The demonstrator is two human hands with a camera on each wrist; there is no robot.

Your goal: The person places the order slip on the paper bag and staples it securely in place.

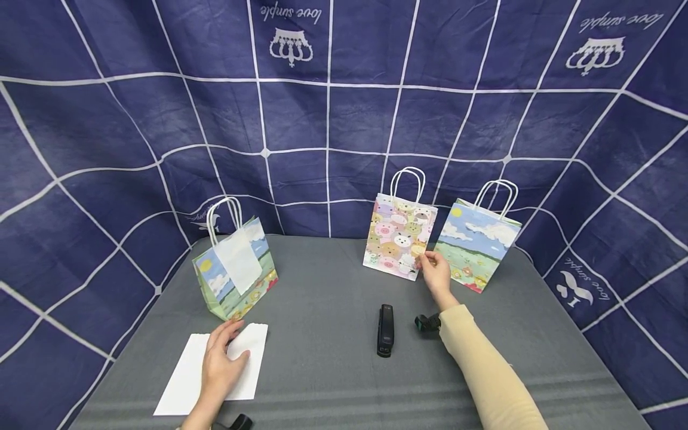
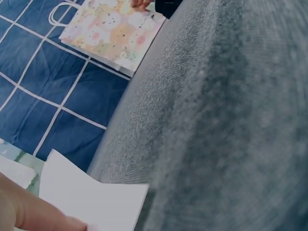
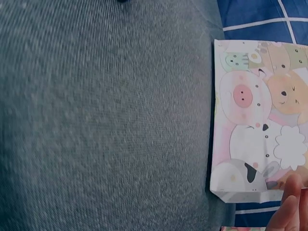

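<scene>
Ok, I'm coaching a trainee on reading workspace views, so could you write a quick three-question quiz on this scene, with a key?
1. True or false: in the head view, the black stapler lies to the right of the white paper.

2. Which does the right hand touch?
A) the black stapler
B) the white paper
C) the animal-print bag

3. Including that bag, how many paper bags appear in the head view?

Key:
1. True.
2. C.
3. Three: the animal-print bag, the left landscape bag and the right landscape bag.

Grey surface (image 1: 322, 286); stapler (image 1: 385, 330); white paper (image 1: 183, 382); three bags (image 1: 400, 236)
</scene>
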